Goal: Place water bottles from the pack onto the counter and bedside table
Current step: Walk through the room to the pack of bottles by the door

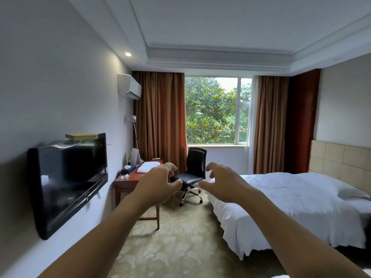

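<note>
Both arms stretch forward at chest height in a hotel room. My left hand (158,184) is empty, fingers curled and spread, held in front of the wooden desk (128,180). My right hand (222,182) is empty too, fingers apart, level with the bed's foot end. No water bottle and no pack appear anywhere in view. No bedside table shows either.
A black TV (68,181) hangs on the left wall. The desk carries a folded white towel (149,167) and a tissue box (128,169). A black office chair (192,173) stands by the window. A white bed (291,205) fills the right; patterned carpet (176,241) lies between.
</note>
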### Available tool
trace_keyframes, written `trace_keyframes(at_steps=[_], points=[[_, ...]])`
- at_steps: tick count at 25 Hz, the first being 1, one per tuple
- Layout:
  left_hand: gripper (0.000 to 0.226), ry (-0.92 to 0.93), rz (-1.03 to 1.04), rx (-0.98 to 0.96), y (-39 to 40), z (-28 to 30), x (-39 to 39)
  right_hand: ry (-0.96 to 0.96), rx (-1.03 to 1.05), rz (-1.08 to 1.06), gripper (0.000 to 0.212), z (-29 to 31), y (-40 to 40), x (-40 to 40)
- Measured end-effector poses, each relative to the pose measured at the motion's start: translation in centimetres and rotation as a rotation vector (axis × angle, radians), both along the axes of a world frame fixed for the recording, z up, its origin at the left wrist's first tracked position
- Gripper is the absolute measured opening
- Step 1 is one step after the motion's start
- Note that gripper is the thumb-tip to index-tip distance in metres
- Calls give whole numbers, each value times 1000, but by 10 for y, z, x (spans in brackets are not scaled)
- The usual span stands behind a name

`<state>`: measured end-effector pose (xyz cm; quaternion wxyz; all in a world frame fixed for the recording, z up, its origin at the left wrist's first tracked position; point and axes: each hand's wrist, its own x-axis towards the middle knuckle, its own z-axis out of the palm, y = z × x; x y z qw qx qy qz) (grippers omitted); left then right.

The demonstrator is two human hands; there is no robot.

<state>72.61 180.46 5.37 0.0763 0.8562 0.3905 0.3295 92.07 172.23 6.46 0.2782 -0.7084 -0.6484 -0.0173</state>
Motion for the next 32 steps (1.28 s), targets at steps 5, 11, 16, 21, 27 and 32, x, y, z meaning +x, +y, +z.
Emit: trace_keyframes(at_steps=[5, 11, 16, 21, 27, 32], points=[[49, 22, -8, -2, 115, -9, 58, 12, 5, 0, 56, -16, 114, 62], [48, 40, 12, 55, 264, -29, 156, 24, 22, 44, 57, -39, 265, 164], [43, 66, 61, 107, 384, -10, 240, 10, 24, 55, 55, -20, 393, 249], [44, 102, 72, 95, 475, -8, 294, -17, -1, 54, 54, -14, 486, 307], [52, 80, 59, 94, 588, -9, 332, -31, 12, 48, 53, -19, 589, 342], [50, 80, 55, 91, 713, -23, 342, -42, 2, 44, 54, -31, 708, 351]])
